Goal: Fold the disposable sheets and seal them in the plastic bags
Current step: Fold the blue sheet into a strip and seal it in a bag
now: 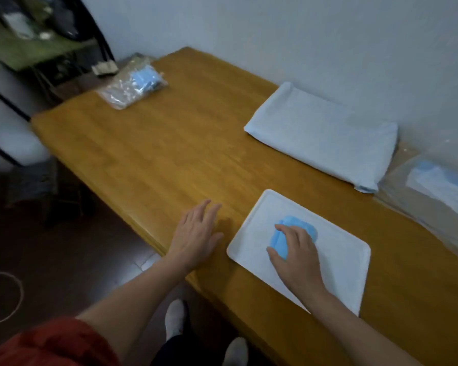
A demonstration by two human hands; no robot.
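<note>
The person stands at the near edge of a long wooden tabletop (156,154) that runs along a pale wall (328,35). A white tray (251,236) lies close to that near edge, and on it sits a small blue sheet (278,241), folded or bunched into a compact wad. The right hand (299,256) is on the wad. Its fingers (283,228) curl over the top while the thumb hooks round the nearer side, so the sheet is grasped and still rests on the tray.

The left hand (196,233) is just beside the tray's left edge, over bare wood, palm down with fingers straight and slightly spread, holding nothing. A soft shadow falls to its right, and I cannot tell whether the palm touches the wood or hangs just above it.

Farther back, against the wall, lies a thick folded stack of pale sheets (323,133), well apart from the tray. At the far left corner a clear plastic bag (122,93) lies flat with a blue bundle inside it. On the right, beside the stack, more clear plastic (407,180) is spread out with a blue and white pack showing through, too blurred to make out further.

A red sleeve (50,344) covers the upper left arm, and two pale socked feet (175,317) stand on the dark floor (64,247) below the edge.
</note>
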